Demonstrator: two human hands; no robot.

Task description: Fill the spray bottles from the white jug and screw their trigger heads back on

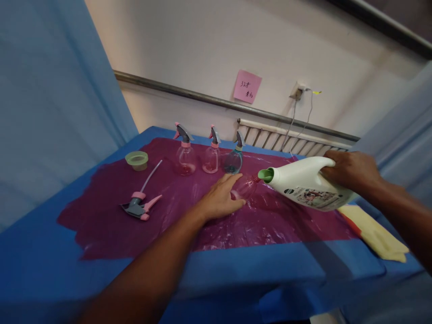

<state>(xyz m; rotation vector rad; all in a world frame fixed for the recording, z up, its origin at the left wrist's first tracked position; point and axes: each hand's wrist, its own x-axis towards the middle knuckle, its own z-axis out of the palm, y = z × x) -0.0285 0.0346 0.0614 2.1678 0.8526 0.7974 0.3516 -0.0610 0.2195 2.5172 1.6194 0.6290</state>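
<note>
My left hand is wrapped round the lower part of a clear pink bottle, which has no spray head on it and tilts to the right. My right hand grips the handle of a large white jug with a printed label. The jug lies nearly on its side, its green spout at the pink bottle's mouth. A loose grey and pink spray head with a thin tube rests on the purple sheet to the left.
Three spray bottles stand behind: two pink and one teal. A green cap sits at the left. Yellow gloves lie on the blue table at the right.
</note>
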